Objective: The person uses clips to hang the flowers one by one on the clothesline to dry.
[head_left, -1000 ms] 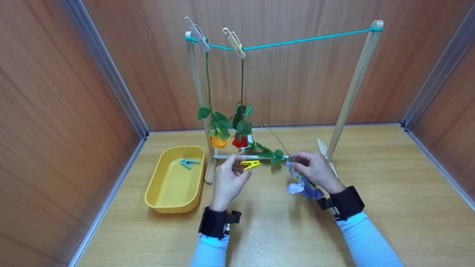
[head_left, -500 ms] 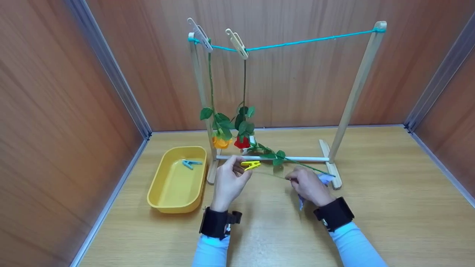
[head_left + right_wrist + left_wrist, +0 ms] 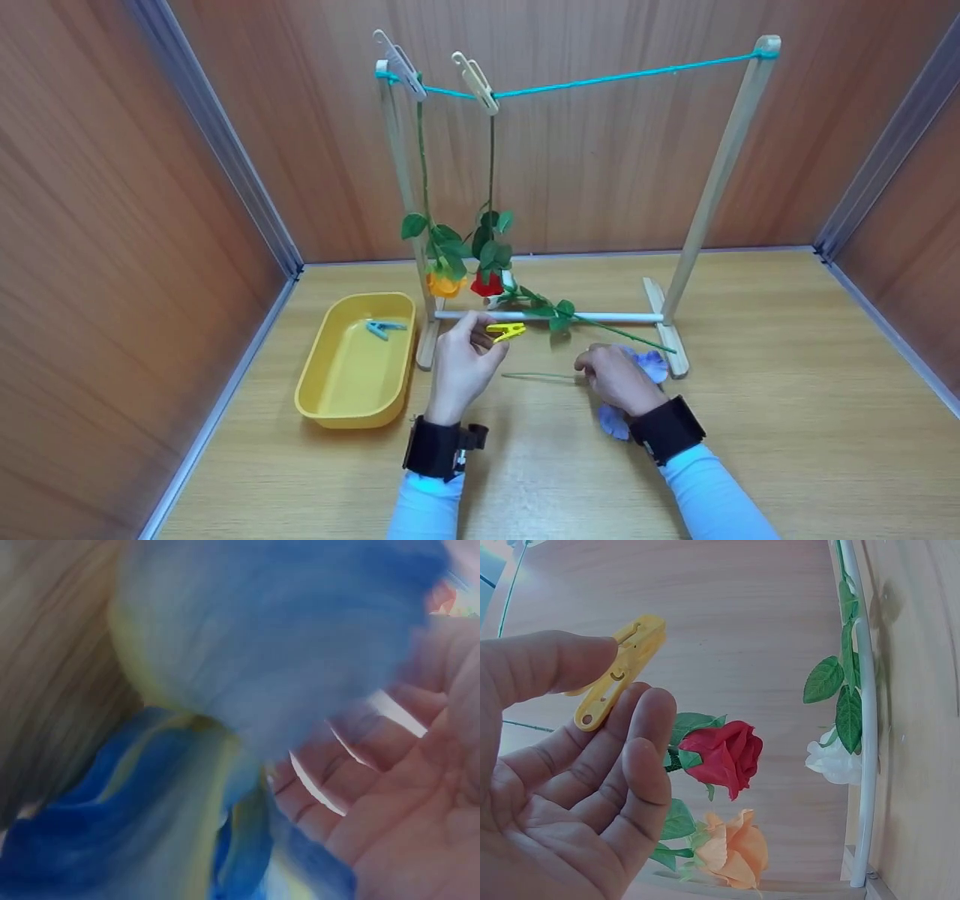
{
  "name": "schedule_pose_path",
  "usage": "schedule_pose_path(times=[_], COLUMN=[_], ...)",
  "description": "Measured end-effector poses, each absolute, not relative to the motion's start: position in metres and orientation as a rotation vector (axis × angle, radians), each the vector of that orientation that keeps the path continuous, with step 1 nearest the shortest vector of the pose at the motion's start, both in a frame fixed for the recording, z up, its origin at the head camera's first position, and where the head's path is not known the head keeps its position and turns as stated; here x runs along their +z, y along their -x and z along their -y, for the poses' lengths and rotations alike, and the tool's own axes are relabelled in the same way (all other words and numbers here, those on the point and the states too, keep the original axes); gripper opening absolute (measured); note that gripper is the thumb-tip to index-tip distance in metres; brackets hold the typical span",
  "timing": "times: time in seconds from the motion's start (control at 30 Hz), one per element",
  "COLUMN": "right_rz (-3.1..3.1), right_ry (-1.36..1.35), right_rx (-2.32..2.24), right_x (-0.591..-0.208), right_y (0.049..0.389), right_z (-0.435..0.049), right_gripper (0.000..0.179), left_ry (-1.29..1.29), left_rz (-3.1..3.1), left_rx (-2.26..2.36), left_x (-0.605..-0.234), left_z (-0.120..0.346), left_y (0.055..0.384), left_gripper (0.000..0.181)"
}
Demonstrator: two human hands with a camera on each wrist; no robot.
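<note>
Blue flower (image 3: 615, 421) sits beneath the right hand (image 3: 619, 379), whose grip pinches its stem, the tip ending near the left hand (image 3: 461, 367). That hand's grip pinches a yellow clothespin (image 3: 506, 331), apart from the tub (image 3: 352, 382)'s rim. Bench (image 3: 780, 420) stretches wide rightward. Farther, a white flower (image 3: 832, 757)'s stem crosses the bar (image 3: 630, 318); 2 roses (image 3: 487, 285) hang pegged near the cord (image 3: 622, 79)'s left end.

The stem (image 3: 540, 376) of the blue flower (image 3: 651, 366) has swung round, pointing left.
</note>
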State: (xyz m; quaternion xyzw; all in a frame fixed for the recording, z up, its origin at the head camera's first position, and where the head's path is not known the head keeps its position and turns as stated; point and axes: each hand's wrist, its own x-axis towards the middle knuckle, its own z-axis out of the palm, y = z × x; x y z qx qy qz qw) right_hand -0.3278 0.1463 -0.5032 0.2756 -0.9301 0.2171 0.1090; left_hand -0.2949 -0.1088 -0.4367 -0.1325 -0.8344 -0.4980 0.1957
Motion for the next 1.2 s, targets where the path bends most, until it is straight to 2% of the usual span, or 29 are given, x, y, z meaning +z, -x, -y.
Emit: schedule_pose_path(times=[0.33, 0.67, 0.93, 1.2], right_rz=[2.766, 2.762, 2.779, 2.771], right_ry=[-0.797, -0.78, -0.765, -0.782], right_rx=[0.597, 0.563, 0.572, 0.603], right_x=[-0.5036, -0.5088, -0.5106, -0.508], right_y=[0.3269, 0.3281, 0.3293, 0.3301], right_z=[-0.1423, -0.1438, -0.1419, -0.1428], right_gripper=[0.011, 0.025, 0.013, 0.015], left_ry=[0.381, 0.396, 0.379, 0.38], left_rz=[2.333, 2.327, 2.359, 2.37], left_rx=[-1.397, -1.387, -1.397, -1.378], left_x=[-0.4368, -0.4394, -0.4401, -0.4409], left_z=[0.1079, 0.108, 0.1082, 0.1093], left_y=[0.2943, 0.296, 0.2966, 0.2972], left_gripper=[0.022, 0.021, 0.021, 0.022])
